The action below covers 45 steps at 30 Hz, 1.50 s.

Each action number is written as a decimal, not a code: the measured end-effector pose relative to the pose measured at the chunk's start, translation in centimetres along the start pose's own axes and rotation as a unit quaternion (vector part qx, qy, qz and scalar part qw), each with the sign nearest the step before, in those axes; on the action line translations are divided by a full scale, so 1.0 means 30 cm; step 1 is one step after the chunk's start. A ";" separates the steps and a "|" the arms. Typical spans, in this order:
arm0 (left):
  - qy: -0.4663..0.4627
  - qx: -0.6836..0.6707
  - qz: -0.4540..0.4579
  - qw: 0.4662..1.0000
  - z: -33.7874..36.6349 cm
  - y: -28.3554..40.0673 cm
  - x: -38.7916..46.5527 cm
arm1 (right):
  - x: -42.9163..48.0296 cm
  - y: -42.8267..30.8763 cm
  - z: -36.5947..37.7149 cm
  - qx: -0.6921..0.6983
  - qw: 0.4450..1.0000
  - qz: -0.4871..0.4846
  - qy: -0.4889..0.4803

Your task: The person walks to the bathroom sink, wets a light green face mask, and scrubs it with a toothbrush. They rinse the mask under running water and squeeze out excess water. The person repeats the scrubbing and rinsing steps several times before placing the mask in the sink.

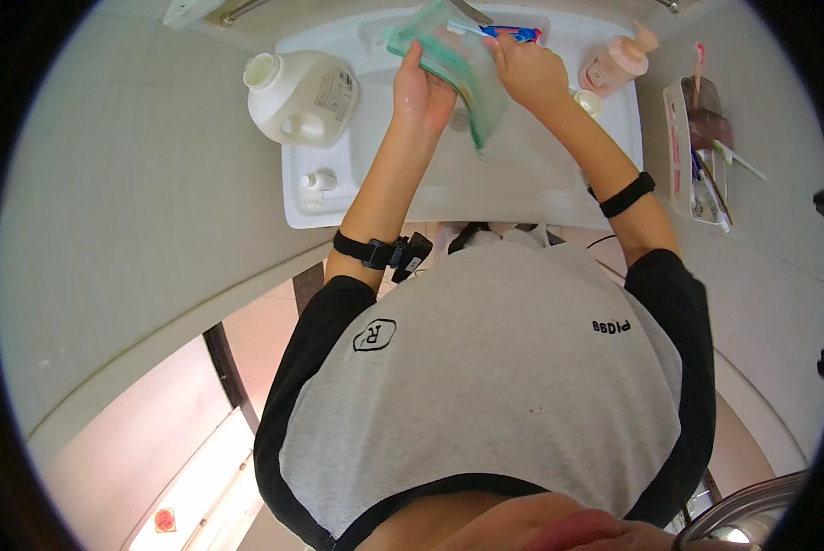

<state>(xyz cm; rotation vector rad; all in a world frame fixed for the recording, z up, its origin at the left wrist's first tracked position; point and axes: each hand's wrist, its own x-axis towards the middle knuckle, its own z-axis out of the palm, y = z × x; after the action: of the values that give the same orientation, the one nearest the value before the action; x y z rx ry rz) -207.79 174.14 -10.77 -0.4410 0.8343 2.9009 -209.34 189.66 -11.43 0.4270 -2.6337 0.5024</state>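
Over the white washbasin [522, 193], my left hand [422, 89] holds a translucent green pouch [446, 62] by its near left side, the thumb on top. My right hand [530, 69] grips the handle of a toothbrush [461, 29], whose white-bristled head lies over or against the pouch; whether it is inside I cannot tell. A blue and red toothpaste tube [515, 33] shows just beyond my right fingers; whether they touch it is unclear. Part of the pouch hangs down between my hands, above the drain [459, 120].
A large white jug [302, 100] without a cap stands on the basin's left rim, a small white bottle [319, 180] nearer. At right are a pink pump bottle [613, 65], a small round container [588, 102] and a wall-side rack [677, 148] holding toothbrushes. The faucet [470, 10] is at the back.
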 end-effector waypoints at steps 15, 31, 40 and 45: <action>-0.147 -0.048 -0.022 0.988 0.055 0.092 -0.051 | -0.064 -0.050 -0.096 0.258 0.943 0.018 -0.211; -0.104 -0.041 0.001 0.994 0.131 0.113 -0.059 | 0.116 -0.090 -0.154 0.065 0.998 0.007 -0.005; -0.120 -0.082 -0.022 0.989 0.129 0.116 0.010 | 0.173 -0.049 -0.130 0.013 0.983 -0.144 -0.115; -0.116 -0.079 -0.030 0.990 0.120 0.114 0.010 | 0.157 -0.050 -0.116 -0.007 0.991 -0.077 -0.108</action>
<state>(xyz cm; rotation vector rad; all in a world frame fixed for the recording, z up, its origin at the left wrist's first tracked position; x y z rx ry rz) -209.55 173.17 -6.23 -0.1326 0.5513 2.8985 -211.66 188.72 -5.92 0.7093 -2.7789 0.4071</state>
